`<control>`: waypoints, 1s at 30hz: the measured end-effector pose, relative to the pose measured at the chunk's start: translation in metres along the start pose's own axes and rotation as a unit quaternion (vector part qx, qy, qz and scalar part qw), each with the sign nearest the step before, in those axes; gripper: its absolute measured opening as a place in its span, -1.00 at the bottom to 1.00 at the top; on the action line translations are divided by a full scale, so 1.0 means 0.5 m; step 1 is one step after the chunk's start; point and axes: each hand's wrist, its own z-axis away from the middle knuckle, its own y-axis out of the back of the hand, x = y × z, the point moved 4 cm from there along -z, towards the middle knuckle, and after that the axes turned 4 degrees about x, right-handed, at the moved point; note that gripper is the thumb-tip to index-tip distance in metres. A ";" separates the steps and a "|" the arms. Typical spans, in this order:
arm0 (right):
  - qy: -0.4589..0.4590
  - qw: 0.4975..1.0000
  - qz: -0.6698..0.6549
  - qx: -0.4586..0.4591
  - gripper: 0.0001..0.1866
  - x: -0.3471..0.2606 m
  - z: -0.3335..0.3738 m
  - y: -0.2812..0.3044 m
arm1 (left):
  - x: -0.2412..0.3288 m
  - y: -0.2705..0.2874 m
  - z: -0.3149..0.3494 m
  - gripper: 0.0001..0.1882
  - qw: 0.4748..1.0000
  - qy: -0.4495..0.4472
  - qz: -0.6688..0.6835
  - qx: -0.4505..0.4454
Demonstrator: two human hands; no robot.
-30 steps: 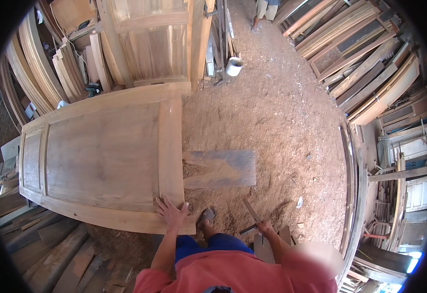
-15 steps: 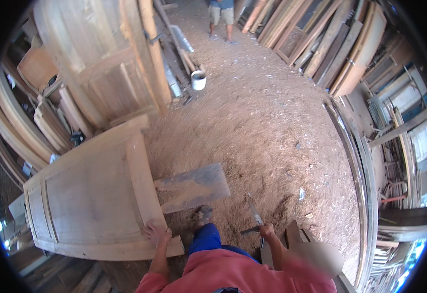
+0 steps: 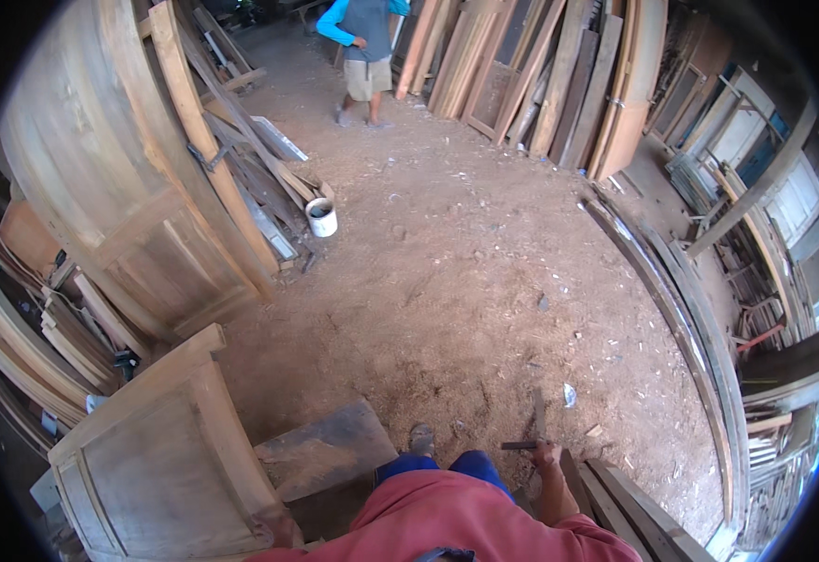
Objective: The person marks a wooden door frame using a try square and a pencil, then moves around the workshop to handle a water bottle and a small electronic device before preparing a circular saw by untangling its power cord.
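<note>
We judge the panelled door, lower left, heavy and stiff, best held by its frame, left hand fingers too unclear to tell, right hand fingers curled round a light try square, lower centre-right.

Floor: a broad brown surface strewn with wood shavings. A white bucket stands upright on it at the upper left. Long timbers lie side by side along the right. Nearer the centre lie a pale scrap and, just below it, a tan offcut. Lower left, a flat board projects beside the panelled door, bearing sawdust; its own support is hidden.
</note>
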 end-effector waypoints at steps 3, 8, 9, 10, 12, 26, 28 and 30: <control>-0.032 0.990 0.073 -0.112 -0.78 0.055 -0.040 -0.014 | 0.013 0.014 -0.014 0.08 0.999 0.032 0.015 0.005; -0.223 0.932 -0.034 -0.284 -0.76 0.131 -0.185 -0.016 | 0.036 0.006 -0.015 0.05 0.992 0.099 0.070 0.033; -0.258 0.925 -0.078 -0.267 -0.76 0.146 -0.217 -0.005 | 0.052 -0.005 -0.017 0.05 0.989 0.111 0.082 0.044; -0.264 0.924 -0.121 -0.249 -0.76 0.140 -0.270 0.003 | 0.052 -0.017 -0.013 0.04 0.985 0.136 0.097 0.053; -0.240 0.922 -0.210 -0.219 -0.75 0.110 -0.395 0.008 | 0.041 -0.061 -0.016 0.01 0.971 0.190 0.114 0.089; 0.133 0.967 -0.218 -0.002 -0.60 -0.102 -1.193 0.274 | 0.539 -0.083 0.149 -0.24 0.892 0.297 0.247 0.233; 0.181 0.951 -0.249 0.016 -0.61 -0.153 -1.262 0.293 | 0.578 -0.076 0.147 -0.23 0.889 0.291 0.267 0.234; 0.196 0.929 -0.314 -0.006 -0.66 -0.236 -1.291 0.300 | 0.588 -0.080 0.156 -0.23 0.881 0.318 0.258 0.237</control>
